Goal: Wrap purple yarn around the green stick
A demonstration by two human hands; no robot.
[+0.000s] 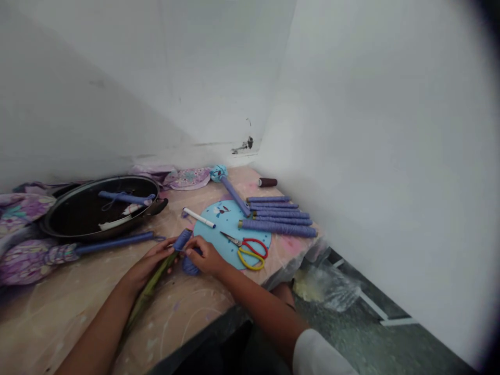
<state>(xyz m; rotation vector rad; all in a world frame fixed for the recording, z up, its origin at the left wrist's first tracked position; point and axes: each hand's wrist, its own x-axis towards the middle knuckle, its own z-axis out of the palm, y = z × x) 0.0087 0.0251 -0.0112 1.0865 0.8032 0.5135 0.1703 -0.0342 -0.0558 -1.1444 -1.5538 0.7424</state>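
Observation:
My left hand [153, 259] is closed around a long green stick [147, 291] that looks like bamboo and slants up from the lower left. Blue-violet yarn [182, 240] is wound around its far end. At that wound end, the fingers of my right hand [205, 256] pinch a strand of the yarn. A ball of the same yarn [190, 265] lies just under my right hand, partly hidden by it. Scissors [253, 253] with one red and one yellow handle rest open on a round light-blue mat [219, 250], right of my hands.
Several yarn-wrapped sticks [279, 227] lie side by side at the table's right edge. A white marker [199, 217] touches the mat. Behind it are a blue-headed stick [234, 195] and a dark thread spool [267, 182]. A black pan [82, 208] stands left, near a cloth-headed stick [117, 244].

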